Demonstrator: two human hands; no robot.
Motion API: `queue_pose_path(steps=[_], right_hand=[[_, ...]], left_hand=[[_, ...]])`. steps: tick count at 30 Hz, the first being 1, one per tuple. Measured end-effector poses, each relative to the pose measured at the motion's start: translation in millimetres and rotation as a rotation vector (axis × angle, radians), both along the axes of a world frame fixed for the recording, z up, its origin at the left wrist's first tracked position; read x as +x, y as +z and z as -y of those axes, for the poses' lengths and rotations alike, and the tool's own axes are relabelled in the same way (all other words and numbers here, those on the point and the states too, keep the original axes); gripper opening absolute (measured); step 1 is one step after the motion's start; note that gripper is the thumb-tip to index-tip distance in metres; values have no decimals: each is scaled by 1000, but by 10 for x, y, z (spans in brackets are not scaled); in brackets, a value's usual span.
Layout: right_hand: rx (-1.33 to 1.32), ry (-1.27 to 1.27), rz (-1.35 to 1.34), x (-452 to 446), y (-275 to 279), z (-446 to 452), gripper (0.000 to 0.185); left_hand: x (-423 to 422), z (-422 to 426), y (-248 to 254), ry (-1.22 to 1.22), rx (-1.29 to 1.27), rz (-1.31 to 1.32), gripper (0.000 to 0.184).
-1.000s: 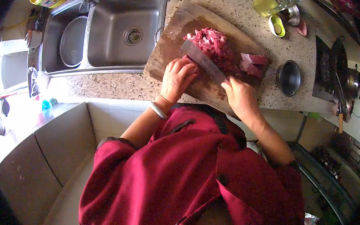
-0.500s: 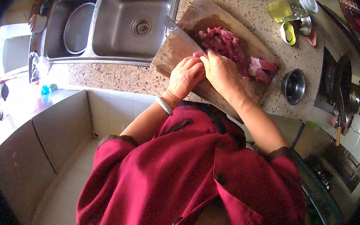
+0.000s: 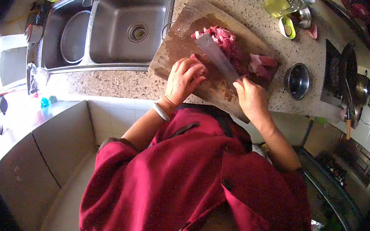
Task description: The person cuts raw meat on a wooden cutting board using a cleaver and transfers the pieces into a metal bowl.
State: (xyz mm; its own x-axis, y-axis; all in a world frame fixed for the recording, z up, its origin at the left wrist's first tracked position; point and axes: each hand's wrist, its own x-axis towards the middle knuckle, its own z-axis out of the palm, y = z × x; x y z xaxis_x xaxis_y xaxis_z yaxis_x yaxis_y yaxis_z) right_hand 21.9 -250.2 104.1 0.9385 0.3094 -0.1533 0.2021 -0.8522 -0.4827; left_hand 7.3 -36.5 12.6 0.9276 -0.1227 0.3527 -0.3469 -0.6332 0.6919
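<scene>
At the board (image 3: 175,53), left grip (image 3: 181,80) curled over meat (image 3: 201,67), right grip (image 3: 252,97) closed round cleaver (image 3: 218,58).

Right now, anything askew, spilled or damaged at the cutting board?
The wooden cutting board sits askew, its near corner jutting past the front edge of the countertop. Dark patches on the wood look damp, perhaps moisture. No damage that I can see.

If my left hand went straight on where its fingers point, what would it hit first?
Past the raw red meat it touches, your left hand would probably meet the grey metal cleaver blade in your right hand; how high the blade sits above the brown wooden board is unclear.
</scene>
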Motion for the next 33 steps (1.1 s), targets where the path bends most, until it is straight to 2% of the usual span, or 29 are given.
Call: queue_pose_path(steps=[5, 8, 14, 16, 17, 19, 22, 23, 28, 33], right_hand=[[-11, 110, -16, -154, 104, -7, 22], [-131, 112, -76, -150, 99, -109, 22], [-52, 159, 12, 158, -242, -509, 20], [79, 121, 23, 74, -213, -391, 21], [-77, 78, -91, -16, -38, -276, 23], [-123, 80, -65, -192, -15, -20, 22], [-95, 101, -25, -194, -48, -59, 22], [-158, 79, -53, -110, -92, -210, 20], [77, 155, 74, 421, -333, -835, 18], [122, 162, 81, 338, -346, -605, 18]], left_hand=[[-14, -8, -74, -46, 72, 15, 23], [3, -4, 0, -51, 105, -14, 20], [32, 9, -16, -11, 100, -4, 18], [14, 10, -27, -12, 100, -6, 18], [18, 9, -37, -4, 97, -11, 18], [19, -1, -26, 4, 80, -26, 17], [31, 3, -26, -22, 90, -31, 17], [36, 6, -30, -19, 89, -28, 18], [40, 9, -30, -27, 59, -24, 19], [36, 26, -79, -3, 19, -7, 18]])
